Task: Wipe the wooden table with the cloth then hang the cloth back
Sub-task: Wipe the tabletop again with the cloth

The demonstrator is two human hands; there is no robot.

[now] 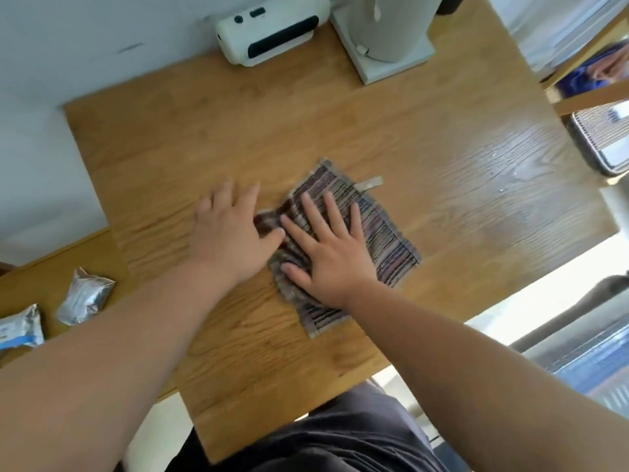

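A striped grey-purple cloth (381, 233) lies spread on the wooden table (340, 131), with its grey hanging loop at the far edge. My right hand (326, 247) presses flat on the cloth, fingers straight and spread. My left hand (231, 226) lies flat on the table just left of the cloth, its thumb touching the cloth's bunched left edge. The wood to the right of the cloth shines wet.
A white device with dark vents (272, 32) and a white stand on a square base (384, 46) sit at the table's far edge by the wall. Two silver packets (85, 296) lie on a lower wooden surface at the left. A chair stands at the right.
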